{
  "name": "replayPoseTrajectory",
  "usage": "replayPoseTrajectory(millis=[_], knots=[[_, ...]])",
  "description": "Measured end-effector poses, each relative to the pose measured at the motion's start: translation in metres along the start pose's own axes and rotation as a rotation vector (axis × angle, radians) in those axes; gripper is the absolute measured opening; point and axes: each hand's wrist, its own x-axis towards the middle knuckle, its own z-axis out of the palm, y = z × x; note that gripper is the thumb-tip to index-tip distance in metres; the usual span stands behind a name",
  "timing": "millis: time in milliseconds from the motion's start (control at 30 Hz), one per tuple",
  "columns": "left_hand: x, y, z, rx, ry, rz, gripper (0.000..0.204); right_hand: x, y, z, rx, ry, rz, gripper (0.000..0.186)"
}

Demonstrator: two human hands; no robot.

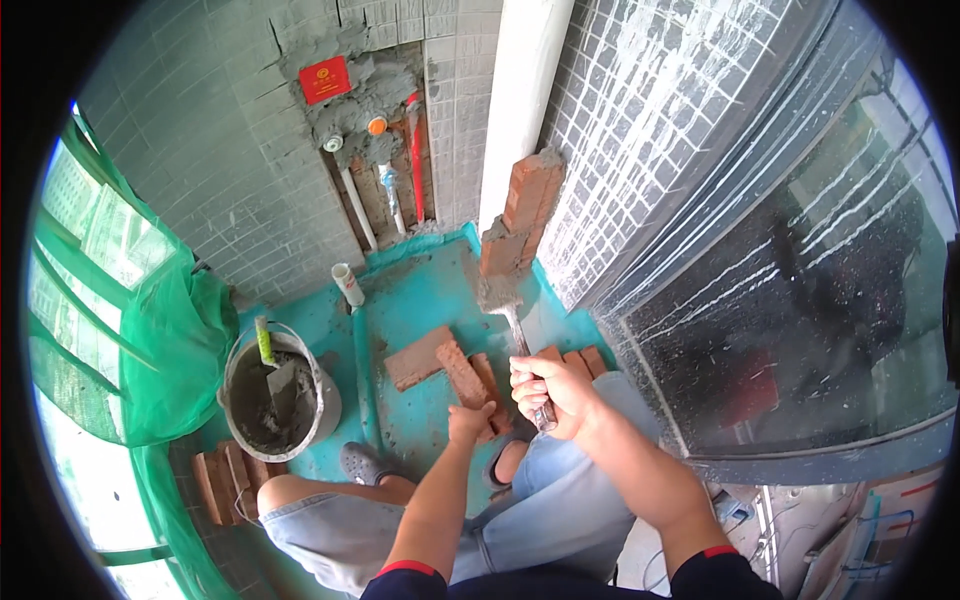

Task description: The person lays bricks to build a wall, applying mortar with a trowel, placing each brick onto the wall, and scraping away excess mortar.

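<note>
My right hand [552, 390] is wrapped round the handle of a trowel [514, 325], whose mortar-smeared blade points away from me. The blade is at the foot of a short brick column [530, 205], built against the white pipe and the tiled wall. My left hand [472, 422] is closed on the near end of a red brick [464, 376]. That brick slants over other loose bricks, with a flat brick [418, 358] lying beside its far end. Part of the pile under my left hand is hidden.
A bucket of grey mortar [322, 408] with a green-handled trowel [265, 345] stands at left, with stacked bricks [212, 488] near it. A capped pipe stub [347, 285] rises from the teal floor. Green netting [175, 350] hangs at left; a glass door [800, 290] is at right.
</note>
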Motion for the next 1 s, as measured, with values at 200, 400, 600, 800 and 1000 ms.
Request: replayPoseTrajectory(millis=[200,400,600,800,1000], knots=[[-0.020,0.023,0.050,0.075,0.305,-0.122,0.087,-0.023,-0.023,-0.008,0.087,0.047,-0.132,0.026],[-0.012,0.012,0.019,-0.052,0.315,0.023,0.073,-0.026,-0.054,-0.030,0.312,0.016,-0.122,0.024],[-0.018,0.012,-0.102,-0.764,-0.178,0.049,0.036,-0.022,-0.057,-0.017,0.251,0.013,-0.159,0.025],[-0.125,-0.008,-0.197,-1.081,-0.304,0.285,0.034,-0.007,-0.039,-0.020,0.226,-0.084,-0.028,0.028],[-0.221,-0.022,-0.261,-1.240,-0.659,0.778,0.125,0.001,-0.027,-0.009,0.080,-0.025,-0.024,0.022]])
